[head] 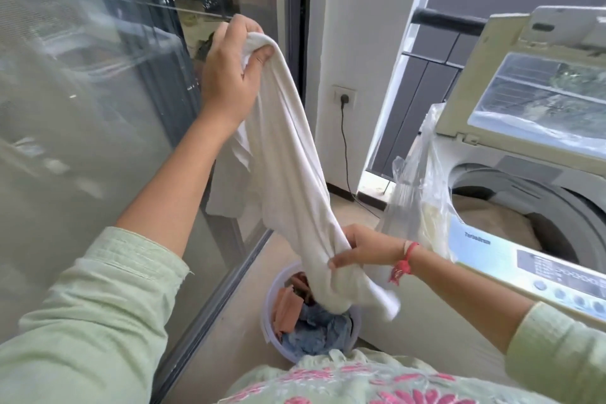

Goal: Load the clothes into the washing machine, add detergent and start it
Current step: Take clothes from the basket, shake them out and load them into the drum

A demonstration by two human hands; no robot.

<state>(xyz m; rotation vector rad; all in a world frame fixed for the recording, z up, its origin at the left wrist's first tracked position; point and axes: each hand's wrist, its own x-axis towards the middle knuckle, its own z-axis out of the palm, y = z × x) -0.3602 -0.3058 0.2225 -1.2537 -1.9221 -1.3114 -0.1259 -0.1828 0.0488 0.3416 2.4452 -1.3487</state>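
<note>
A long white garment (295, 167) hangs stretched between both hands. My left hand (231, 72) is raised high and grips its top end. My right hand (364, 248) grips it lower down, just above a round pale basket (267, 311) on the floor that holds orange and blue clothes (314, 328). The top-loading washing machine (531, 259) stands at the right with its lid (524, 92) up. A beige cloth (492, 220) lies in the drum.
A clear plastic bag (416, 193) hangs at the machine's left front corner. A glass sliding door (98, 108) fills the left side. A wall socket (344, 98) with a black cable sits on the white wall behind. The control panel (557, 275) faces me.
</note>
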